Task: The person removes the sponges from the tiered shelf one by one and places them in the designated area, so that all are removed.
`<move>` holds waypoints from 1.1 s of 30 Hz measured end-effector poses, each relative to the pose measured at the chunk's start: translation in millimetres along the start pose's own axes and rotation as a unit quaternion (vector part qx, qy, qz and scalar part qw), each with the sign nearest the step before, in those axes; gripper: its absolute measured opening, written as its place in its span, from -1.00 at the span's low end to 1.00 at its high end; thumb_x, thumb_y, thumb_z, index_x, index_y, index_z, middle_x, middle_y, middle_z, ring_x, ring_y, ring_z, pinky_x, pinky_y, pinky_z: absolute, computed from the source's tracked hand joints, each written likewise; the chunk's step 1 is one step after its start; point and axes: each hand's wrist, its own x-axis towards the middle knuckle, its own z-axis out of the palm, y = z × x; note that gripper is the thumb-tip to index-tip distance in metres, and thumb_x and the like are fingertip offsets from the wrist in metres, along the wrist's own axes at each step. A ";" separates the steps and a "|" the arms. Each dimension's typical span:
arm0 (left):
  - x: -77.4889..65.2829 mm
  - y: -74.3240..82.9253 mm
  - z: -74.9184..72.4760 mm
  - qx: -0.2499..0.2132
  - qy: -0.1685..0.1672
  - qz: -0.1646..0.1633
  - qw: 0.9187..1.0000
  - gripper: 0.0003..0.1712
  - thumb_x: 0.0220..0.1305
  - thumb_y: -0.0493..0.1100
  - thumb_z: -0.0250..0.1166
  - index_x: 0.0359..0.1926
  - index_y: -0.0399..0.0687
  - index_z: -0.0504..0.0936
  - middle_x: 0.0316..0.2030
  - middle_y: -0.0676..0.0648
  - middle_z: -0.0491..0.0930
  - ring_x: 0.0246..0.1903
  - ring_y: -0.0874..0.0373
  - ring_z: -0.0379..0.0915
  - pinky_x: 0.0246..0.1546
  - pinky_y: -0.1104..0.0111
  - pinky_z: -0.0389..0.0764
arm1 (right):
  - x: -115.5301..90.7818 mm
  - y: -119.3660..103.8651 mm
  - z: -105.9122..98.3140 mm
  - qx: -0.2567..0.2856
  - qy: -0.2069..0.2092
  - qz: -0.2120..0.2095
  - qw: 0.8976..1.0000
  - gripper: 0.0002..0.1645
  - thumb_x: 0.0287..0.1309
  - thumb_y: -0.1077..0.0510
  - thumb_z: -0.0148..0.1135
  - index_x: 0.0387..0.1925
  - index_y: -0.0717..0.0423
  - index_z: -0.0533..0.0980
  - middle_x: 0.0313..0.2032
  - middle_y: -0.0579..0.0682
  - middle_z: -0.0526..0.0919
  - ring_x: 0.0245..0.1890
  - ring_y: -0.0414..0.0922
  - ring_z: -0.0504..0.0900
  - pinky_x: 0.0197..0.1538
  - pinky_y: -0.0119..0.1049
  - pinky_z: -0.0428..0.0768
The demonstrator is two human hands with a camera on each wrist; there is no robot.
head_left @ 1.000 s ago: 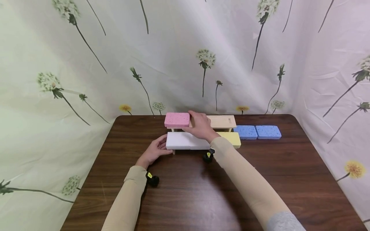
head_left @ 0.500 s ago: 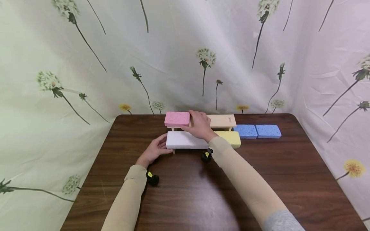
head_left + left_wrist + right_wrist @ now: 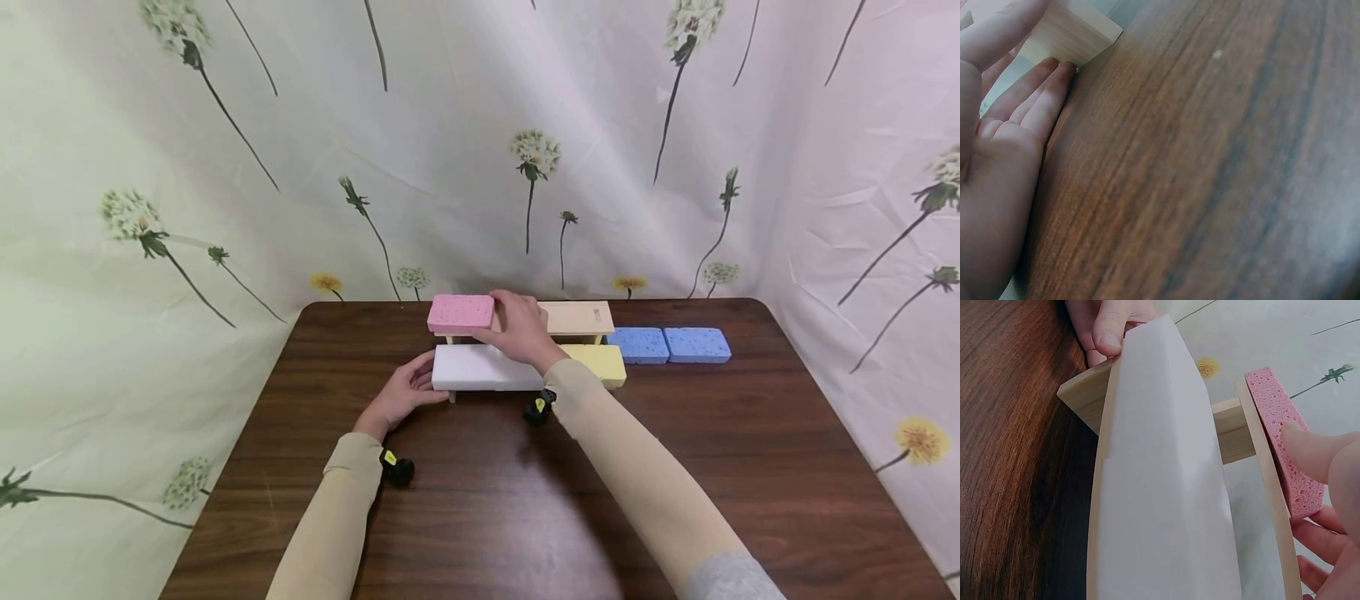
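A two-tier wooden rack (image 3: 581, 317) stands near the table's back edge. On its upper board, at the left end, lies a pink sponge (image 3: 459, 310); my right hand (image 3: 522, 327) pinches its right end, thumb on its near side. White sponges (image 3: 474, 367) and a yellow sponge (image 3: 606, 363) line the lower tier, partly hidden by my right wrist. My left hand (image 3: 403, 395) holds the rack's left end, thumb in front. In the right wrist view, that thumb touches wood beside the white sponge (image 3: 1147, 437). Left fingertips meet a wooden leg (image 3: 1085, 34) in the left wrist view.
Two blue sponges (image 3: 637, 344) lie side by side on the dark wooden table (image 3: 465, 508), right of the rack. A dandelion-print curtain (image 3: 450, 167) hangs right behind the table's back edge and along both sides.
Both hands keep their places on the pink sponge and the rack. Only a slight shift of the whole head view is visible.
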 end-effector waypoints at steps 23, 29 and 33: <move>-1.0 0.1 2.1 0.008 0.002 0.002 1.000 0.06 0.21 -0.42 0.52 0.62 -0.24 0.14 0.53 -0.38 0.24 0.48 -0.23 0.26 0.33 0.36 0.52 | -9.2 5.8 -14.8 0.072 0.006 -0.034 0.997 -0.08 0.25 -0.12 0.54 0.47 0.17 0.37 0.40 0.13 0.51 0.47 0.11 0.38 0.53 0.10 0.33; -0.2 -0.6 1.7 0.008 0.005 0.004 1.000 0.08 0.20 -0.42 0.54 0.63 -0.26 0.13 0.53 -0.40 0.22 0.49 -0.26 0.25 0.33 0.37 0.51 | -13.4 6.0 -19.2 0.079 0.006 -0.031 0.996 -0.08 0.25 -0.11 0.54 0.48 0.17 0.37 0.40 0.14 0.50 0.45 0.11 0.40 0.51 0.10 0.37; 0.0 -0.9 1.5 0.006 0.008 0.002 1.000 0.08 0.20 -0.42 0.53 0.63 -0.26 0.13 0.53 -0.40 0.22 0.49 -0.25 0.25 0.32 0.38 0.52 | -15.9 9.1 -21.1 0.083 0.006 -0.026 0.996 -0.08 0.24 -0.11 0.54 0.47 0.15 0.37 0.40 0.13 0.51 0.44 0.10 0.42 0.50 0.09 0.39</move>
